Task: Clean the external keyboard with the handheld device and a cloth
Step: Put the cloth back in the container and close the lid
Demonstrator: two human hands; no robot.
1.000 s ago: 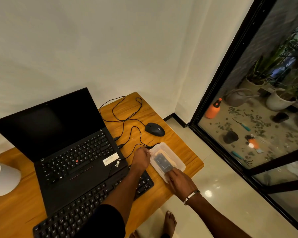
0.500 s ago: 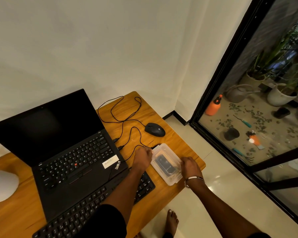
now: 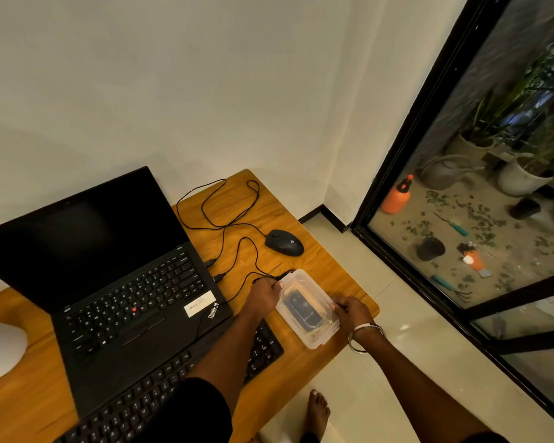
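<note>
Handheld device point(image 3: 302, 310) boxed, between fingers point(image 3: 335, 306).

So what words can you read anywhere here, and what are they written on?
"ThinkPad", on the corner of the laptop palm rest.
"hp", a small round logo on the mouse.
White sticker on the laptop: its print is too blurred to read.
Dark device inside the clear plastic box: pale lettering, too small to read.
External keyboard and laptop keys: letters too small to read properly.

Wooden desk point(image 3: 304, 215) against white wall point(image 3: 173, 91), seemingly dim.
</note>
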